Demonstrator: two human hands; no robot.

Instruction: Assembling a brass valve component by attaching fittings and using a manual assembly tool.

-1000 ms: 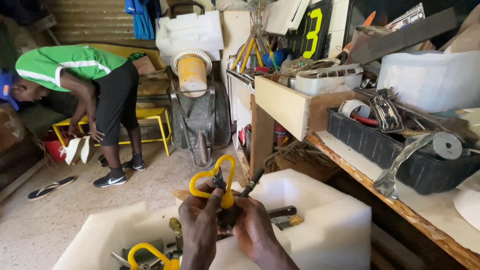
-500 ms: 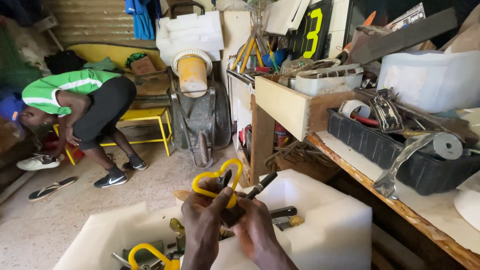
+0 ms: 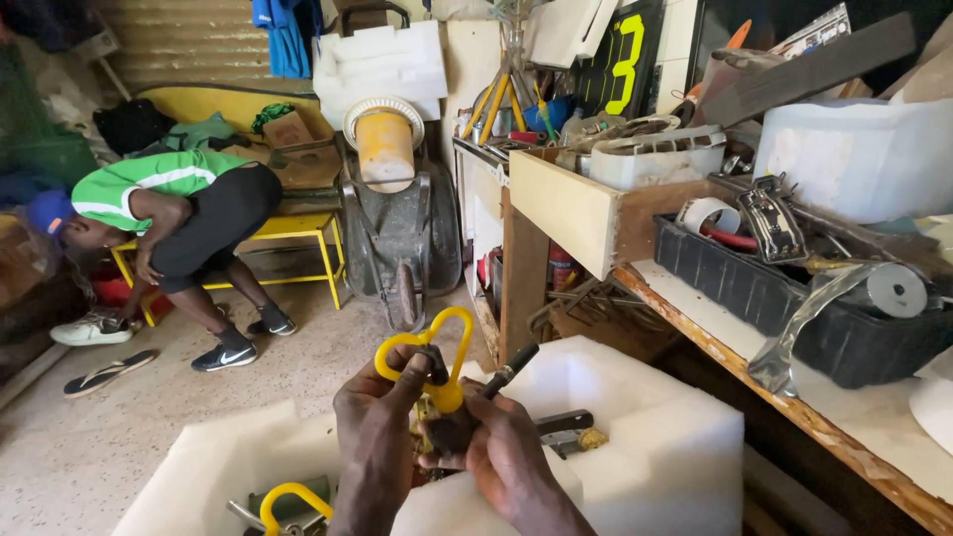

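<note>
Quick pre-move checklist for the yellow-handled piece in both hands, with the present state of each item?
1. Left hand grips yellow loop handle: ok.
2. Right hand holds the dark part below it: ok.
3. Black-tipped tool secured by fingers: cannot tell.
4. White foam tray directly beneath hands: ok.
5. Bending person apart from the hands: ok.
6. Second yellow handle lies in tray: ok.
</note>
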